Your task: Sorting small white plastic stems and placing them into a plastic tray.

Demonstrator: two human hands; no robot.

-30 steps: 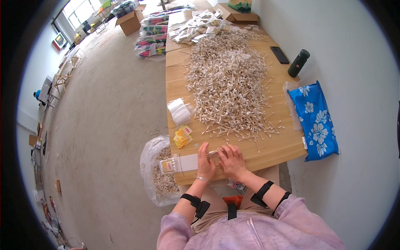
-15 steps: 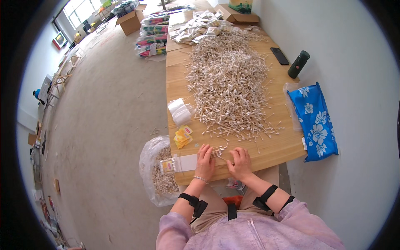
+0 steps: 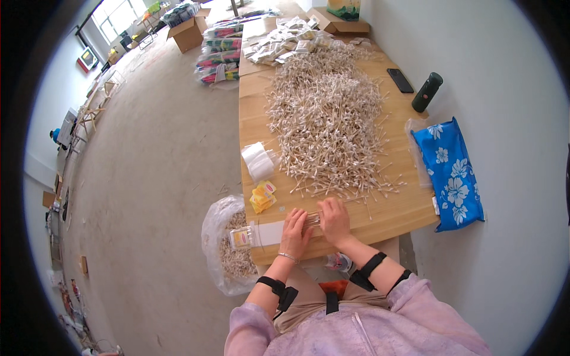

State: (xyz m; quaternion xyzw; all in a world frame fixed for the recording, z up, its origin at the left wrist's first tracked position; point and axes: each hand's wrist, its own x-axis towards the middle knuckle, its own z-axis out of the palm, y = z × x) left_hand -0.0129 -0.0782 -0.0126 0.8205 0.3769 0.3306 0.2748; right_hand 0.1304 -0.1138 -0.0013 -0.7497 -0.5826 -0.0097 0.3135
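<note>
At the table's near edge, a small bundle of cotton swabs (image 3: 313, 219) lies between my two hands. My left hand (image 3: 294, 233) has its fingers wrapped over the left part of the bundle. My right hand (image 3: 334, 219) closes in at the bundle's right end, its curled fingers against the swab tips and partly blurred. To the left of my left hand lies a white strip (image 3: 270, 233) with a clear plastic edge. At its outer end sits a small packet of swabs with a yellow label (image 3: 240, 238). A large heap of loose cotton swabs (image 3: 329, 118) spreads beyond my hands.
On the table's left side lie yellow cards (image 3: 262, 196) and white plastic bags (image 3: 258, 161). Filled packets (image 3: 288, 41) pile up at the far end. Along the right are a phone (image 3: 400, 80), a dark bottle (image 3: 427, 92) and a blue flowered pack (image 3: 451, 172). A clear bag of swabs (image 3: 222, 222) hangs low left.
My right hand has moved up and slightly left, against the right end of the swab bundle. My left hand stays on the bundle, and the gap between the hands has narrowed.
</note>
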